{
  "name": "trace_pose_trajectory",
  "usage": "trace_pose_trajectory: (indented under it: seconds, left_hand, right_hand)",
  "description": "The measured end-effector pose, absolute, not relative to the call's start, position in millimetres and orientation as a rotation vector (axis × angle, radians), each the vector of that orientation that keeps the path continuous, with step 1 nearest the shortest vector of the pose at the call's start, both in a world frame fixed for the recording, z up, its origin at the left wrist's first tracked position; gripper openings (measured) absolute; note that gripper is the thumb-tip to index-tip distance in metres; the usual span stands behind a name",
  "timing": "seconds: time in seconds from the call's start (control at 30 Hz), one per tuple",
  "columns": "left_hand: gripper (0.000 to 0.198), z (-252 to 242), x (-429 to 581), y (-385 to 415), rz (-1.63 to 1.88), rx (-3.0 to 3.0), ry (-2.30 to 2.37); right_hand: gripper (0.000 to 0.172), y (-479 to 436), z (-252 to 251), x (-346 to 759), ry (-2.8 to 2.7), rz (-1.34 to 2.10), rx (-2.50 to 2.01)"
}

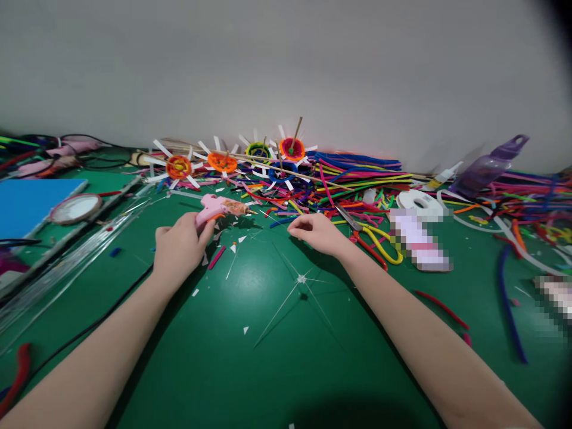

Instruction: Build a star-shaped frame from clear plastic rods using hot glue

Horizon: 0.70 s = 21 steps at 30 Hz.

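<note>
My left hand (pixel 181 247) is wrapped round a pink hot glue gun (pixel 218 207), whose stained nozzle points right. Just right of the nozzle, my right hand (pixel 315 232) is closed in a pinch on a thin pale strand (pixel 272 218) that stretches toward the gun's tip. Whether the strand touches the nozzle is too fine to tell. Below my right hand, a star of thin clear spokes (pixel 301 279) with a whitish centre sits over the green table (pixel 214 369), casting a small shadow. White paper scraps (pixel 242 239) lie near the gun.
Along the wall are round colourful pieces with white strips (pixel 179 167) and a heap of pipe cleaners (pixel 357 170). To the right lie scissors (pixel 379 241), a white ribbon roll (pixel 420 205) and a purple bottle (pixel 485 167). A black cord (pixel 96 325) crosses the left side beside clear plastic wrap (pixel 84 262).
</note>
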<state>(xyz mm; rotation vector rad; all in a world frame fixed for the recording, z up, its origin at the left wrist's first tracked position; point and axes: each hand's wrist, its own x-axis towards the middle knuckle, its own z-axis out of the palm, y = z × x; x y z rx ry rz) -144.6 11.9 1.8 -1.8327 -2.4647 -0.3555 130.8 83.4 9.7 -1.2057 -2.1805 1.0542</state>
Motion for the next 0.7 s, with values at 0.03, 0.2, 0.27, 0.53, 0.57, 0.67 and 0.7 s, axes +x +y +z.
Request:
trace_pose_trajectory:
  seconds: [0.03,0.2,0.27,0.53,0.57,0.67,0.7]
  left_hand:
    - [0.039,1.8,-144.7,11.8,-0.359,-1.839,-2.462]
    - [0.037,2.4,-144.4,11.4,-0.382,-1.853,-2.445]
    - [0.037,2.7,-144.0,11.2,-0.389,-1.849,-2.442]
    - [0.036,2.9,-144.5,11.5,-0.375,-1.843,-2.472]
    - [0.035,2.7,-144.8,11.6,-0.373,-1.845,-2.473]
    - [0.034,2.2,-145.5,11.7,-0.37,-1.852,-2.463]
    - [0.034,2.0,-145.6,11.7,-0.371,-1.852,-2.458]
  right_hand:
    - [0.013,83.6,9.3,130.8,-2.176,1.057,-1.208]
    - [0.013,85.0,6.3,131.1,-2.217,1.023,-1.202]
    - [0.013,85.2,5.9,131.1,-2.229,1.018,-1.195]
    - [0.011,84.5,7.7,131.9,-2.201,1.06,-1.182]
    - [0.011,84.6,7.6,132.0,-2.196,1.068,-1.183]
    - [0.011,85.2,6.5,132.1,-2.197,1.055,-1.192]
    - [0.012,85.4,5.9,132.1,-2.202,1.044,-1.195]
